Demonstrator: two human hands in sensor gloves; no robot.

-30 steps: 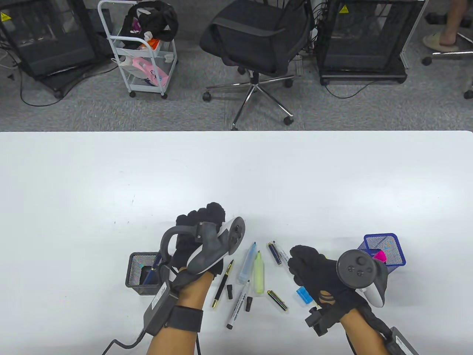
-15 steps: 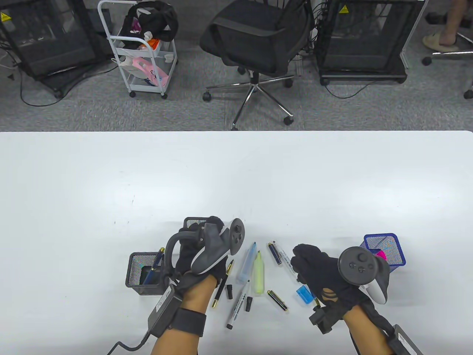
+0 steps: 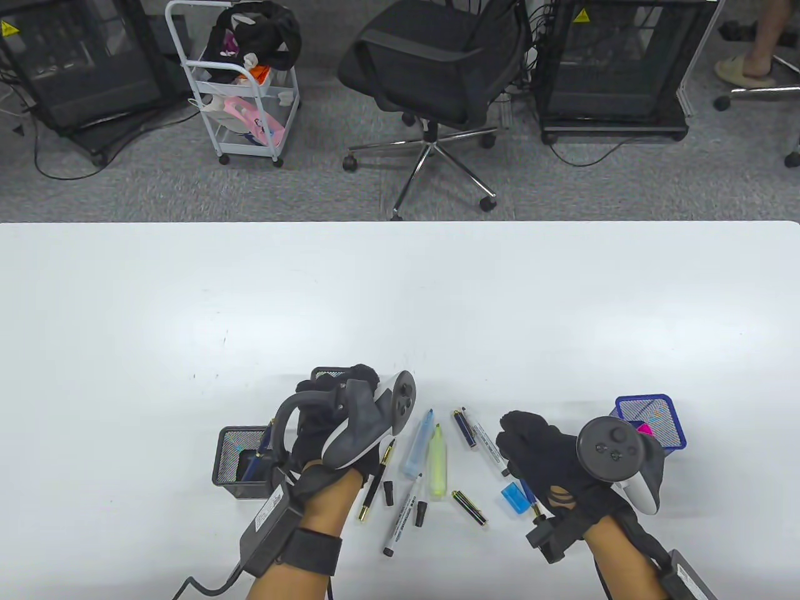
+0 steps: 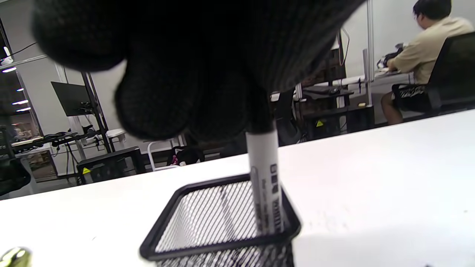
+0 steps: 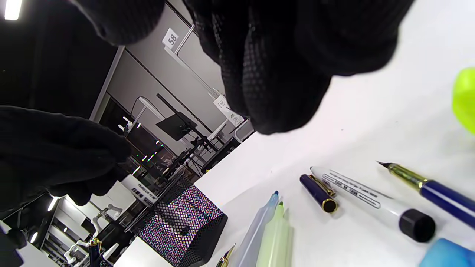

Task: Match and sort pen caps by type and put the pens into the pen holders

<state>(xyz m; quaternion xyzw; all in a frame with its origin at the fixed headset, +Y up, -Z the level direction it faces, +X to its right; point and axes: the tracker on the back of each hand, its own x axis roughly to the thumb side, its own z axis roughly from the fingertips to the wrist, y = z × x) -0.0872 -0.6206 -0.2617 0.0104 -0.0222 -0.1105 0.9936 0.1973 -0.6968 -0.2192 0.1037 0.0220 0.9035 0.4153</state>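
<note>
My left hand (image 3: 340, 390) grips a white marker (image 4: 264, 174) by its black top end. The marker stands upright with its lower end inside a black mesh holder (image 4: 222, 237), whose far rim (image 3: 328, 374) shows just past my fingers. My right hand (image 3: 522, 440) hovers with loosely curled fingers and holds nothing. Below it lie a white marker with a black cap (image 5: 367, 200), a blue cap with gold trim (image 5: 317, 193) and a blue fountain pen (image 5: 434, 194).
A second black holder (image 3: 232, 465) with a blue pen stands at the left, and a blue holder (image 3: 656, 412) with a pink highlighter (image 3: 642, 431) at the right. Between the hands lie a blue highlighter (image 3: 419, 447), a yellow one (image 3: 439, 465), a black pen (image 3: 375, 484), another marker (image 3: 403, 512) and loose caps (image 3: 388, 494).
My left hand drew back toward me and down, so the far black holder came into view with the marker set into it. The right hand drifted slightly right.
</note>
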